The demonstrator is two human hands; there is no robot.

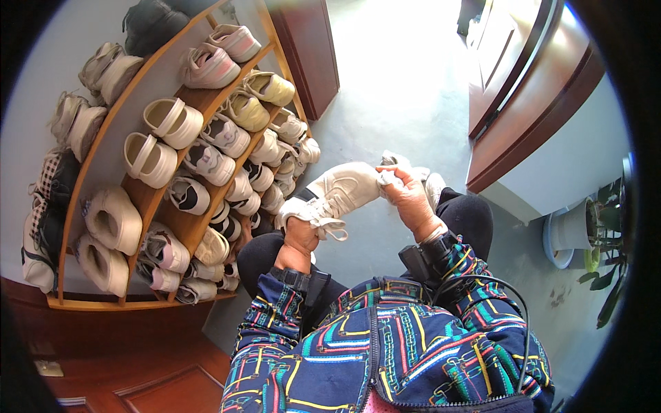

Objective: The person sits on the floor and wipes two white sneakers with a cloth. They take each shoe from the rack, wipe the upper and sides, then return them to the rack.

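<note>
A white lace-up sneaker [343, 188] is held over the floor between my knees, its toe pointing right and its laces tied in a bow. My left hand [300, 241] supports it at the heel end, with the fingers hidden inside the opening. At the toe, my right hand [409, 199] pinches a crumpled pale cloth [391, 181] that touches the shoe. Partly hidden behind my right hand, a greyish-white item [396, 158] cannot be made out clearly.
A wooden shoe rack [155, 217] on my left holds several rows of shoes, with more on top, including white clogs [173, 123]. A reddish-brown door [496, 57] stands at the far right. A potted plant [573, 229] is by the right wall.
</note>
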